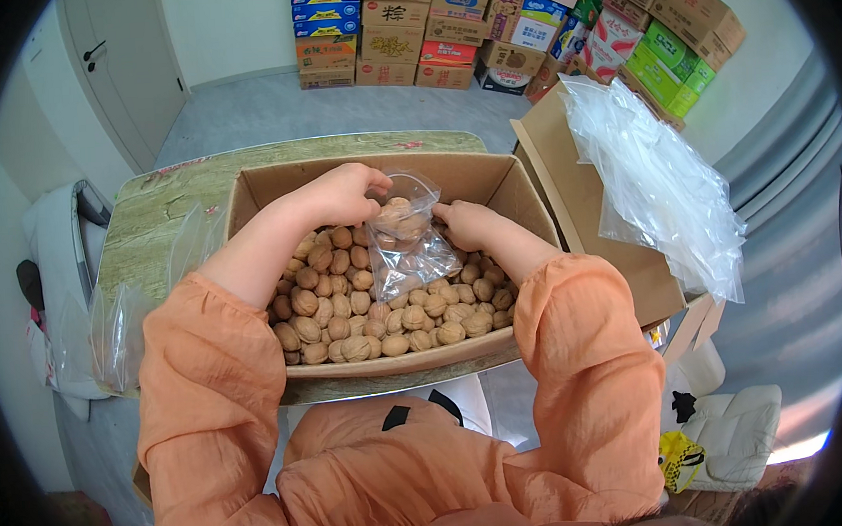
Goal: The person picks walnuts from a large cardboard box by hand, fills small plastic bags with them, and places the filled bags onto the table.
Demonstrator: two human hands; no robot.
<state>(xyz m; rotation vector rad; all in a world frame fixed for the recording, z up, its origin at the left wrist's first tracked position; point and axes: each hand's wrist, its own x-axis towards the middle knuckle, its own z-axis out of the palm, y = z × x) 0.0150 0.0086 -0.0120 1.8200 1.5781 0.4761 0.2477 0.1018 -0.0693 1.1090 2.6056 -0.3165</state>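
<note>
A clear plastic zip bag (pixel 417 259) lies over the walnuts (pixel 396 325) that fill a cardboard box (pixel 398 366). Its mouth faces the far wall of the box, and a few walnuts (pixel 398 214) show at its upper end. My left hand (pixel 349 195) is at the bag's upper left edge, with thumb and fingers curled around it. On the other side, my right hand (pixel 465 225) reaches down at the bag's right edge. Its fingertips are partly hidden, so whether it holds the bag or a walnut is unclear.
The box stands on a wood-patterned table (pixel 154 213). A pile of clear plastic bags (pixel 663 186) lies on a second cardboard box (pixel 617 267) at the right. More plastic bags (pixel 121 336) stand at the table's left edge. Stacked cartons (pixel 423 34) line the far wall.
</note>
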